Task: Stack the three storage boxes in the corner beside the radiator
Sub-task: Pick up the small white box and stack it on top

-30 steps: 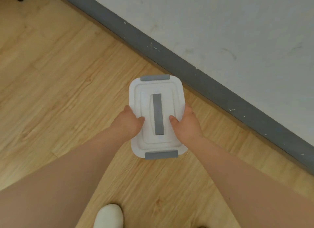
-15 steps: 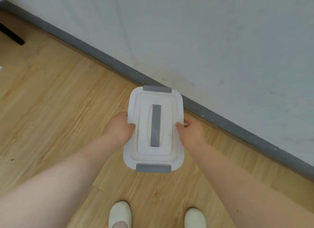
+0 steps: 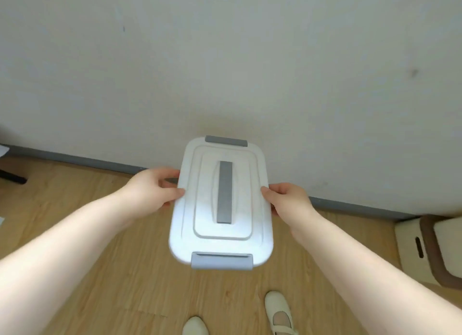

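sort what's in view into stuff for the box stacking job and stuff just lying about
For the job:
white plastic storage box with grey clips and grey lid handle
left hand
right hand

Lying about:
cream and brown stool-like piece at the right edge
black bar on the floor, far left

A pale, lightly scuffed wall [image 3: 225, 59] was seen across the far side, edged at its foot by a grey skirting board [image 3: 350, 206]. Light wooden flooring [image 3: 125, 272] was laid below. A cream stool [image 3: 430, 249] with brown trim was placed at the right.
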